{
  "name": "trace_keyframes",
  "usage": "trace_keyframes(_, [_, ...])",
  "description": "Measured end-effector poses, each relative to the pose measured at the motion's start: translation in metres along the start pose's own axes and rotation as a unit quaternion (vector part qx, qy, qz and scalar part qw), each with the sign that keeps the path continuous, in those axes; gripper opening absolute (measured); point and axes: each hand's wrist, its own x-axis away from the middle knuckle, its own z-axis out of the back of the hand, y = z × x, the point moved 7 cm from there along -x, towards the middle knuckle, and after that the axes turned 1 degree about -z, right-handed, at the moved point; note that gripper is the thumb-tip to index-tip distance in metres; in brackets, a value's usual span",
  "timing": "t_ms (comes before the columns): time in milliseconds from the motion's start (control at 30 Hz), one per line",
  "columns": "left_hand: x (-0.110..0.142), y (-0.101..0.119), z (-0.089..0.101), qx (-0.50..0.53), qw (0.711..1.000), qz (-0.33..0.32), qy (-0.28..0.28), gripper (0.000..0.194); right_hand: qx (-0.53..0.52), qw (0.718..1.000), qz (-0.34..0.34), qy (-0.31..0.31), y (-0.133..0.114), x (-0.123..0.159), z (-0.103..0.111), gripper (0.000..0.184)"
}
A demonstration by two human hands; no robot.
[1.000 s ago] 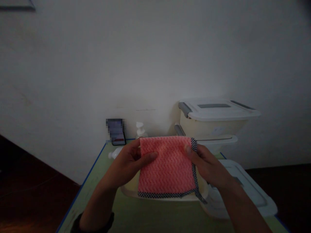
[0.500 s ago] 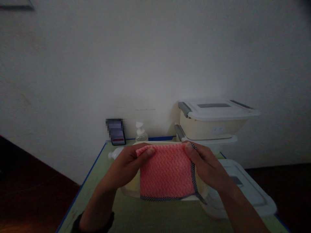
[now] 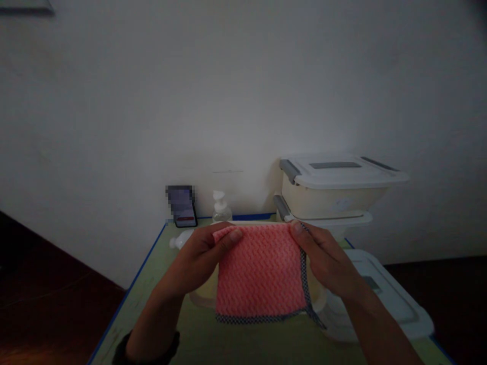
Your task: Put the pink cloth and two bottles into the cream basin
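A pink textured cleaning cloth (image 3: 262, 274) with a dark checked edging hangs stretched between my two hands. My left hand (image 3: 207, 256) pinches its upper left corner, thumb on the near side. At the upper right, my right hand (image 3: 321, 253) grips the cloth the same way, by the edged side. Directly behind the cloth stands a pale open tub (image 3: 203, 296), mostly hidden by it, with only parts of its rim and sides showing.
Two lidded storage boxes (image 3: 335, 200) are stacked at the back right. A loose lid (image 3: 384, 304) lies right of the tub. At the back are a pump bottle (image 3: 221, 208) and a propped phone (image 3: 185, 210); a white bottle (image 3: 180, 241) lies near my left hand. Blue tape edges the green table (image 3: 228, 344).
The cloth's lower edge has swung slightly down and toward me. Both hands keep nearly the same place and hold; everything else stays put.
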Motion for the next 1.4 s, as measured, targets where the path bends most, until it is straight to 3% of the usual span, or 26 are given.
trace_keyframes(67, [0.0, -0.002, 0.001, 0.002, 1.0, 0.016, 0.025, 0.035, -0.01, 1.0, 0.008, -0.012, -0.001, 0.0, -0.002, 0.042])
trace_keyframes(200, [0.001, -0.006, 0.006, 0.035, 0.994, 0.043, 0.091, 0.037, -0.073, 0.987, 0.009, -0.14, -0.003, 0.004, -0.019, 0.028])
trace_keyframes(267, [0.002, -0.006, 0.009, 0.051, 0.992, 0.035, 0.111, 0.035, -0.09, 0.981, -0.013, -0.172, -0.001, 0.005, -0.025, 0.026])
trace_keyframes(333, [0.001, -0.005, 0.01, 0.066, 0.992, 0.021, 0.103, 0.032, -0.088, 0.984, -0.032, -0.153, 0.001, 0.004, -0.023, 0.024])
trace_keyframes(467, [0.002, -0.007, -0.005, 0.177, 0.983, 0.026, -0.036, 0.033, -0.109, 0.988, -0.043, -0.098, 0.002, 0.001, -0.014, 0.025])
trace_keyframes(533, [0.003, -0.01, -0.011, 0.208, 0.974, 0.052, -0.075, 0.032, -0.132, 0.987, -0.047, -0.08, 0.003, 0.0, -0.011, 0.023])
trace_keyframes(600, [0.003, -0.012, -0.011, 0.209, 0.973, 0.073, -0.067, 0.024, -0.156, 0.983, -0.049, -0.087, 0.004, 0.0, -0.009, 0.02])
trace_keyframes(767, [0.003, -0.012, -0.008, 0.203, 0.977, 0.059, -0.035, 0.016, -0.177, 0.968, -0.035, -0.176, 0.006, 0.005, -0.012, 0.019])
trace_keyframes(933, [0.001, -0.016, -0.008, 0.259, 0.965, 0.047, -0.018, 0.014, -0.203, 0.97, -0.041, -0.127, 0.02, 0.0, -0.007, 0.014])
trace_keyframes(1033, [0.001, -0.018, -0.007, 0.283, 0.958, 0.044, -0.012, 0.011, -0.262, 0.953, -0.065, -0.137, 0.027, -0.001, -0.012, 0.019])
trace_keyframes(1200, [0.002, -0.003, 0.009, 0.235, 0.97, -0.054, 0.017, 0.014, -0.323, 0.932, -0.024, -0.163, 0.016, 0.003, -0.014, 0.018])
trace_keyframes(1400, [0.007, 0.006, 0.007, 0.205, 0.973, -0.099, -0.038, 0.02, -0.236, 0.963, 0.02, -0.129, 0.009, 0.003, -0.006, 0.021])
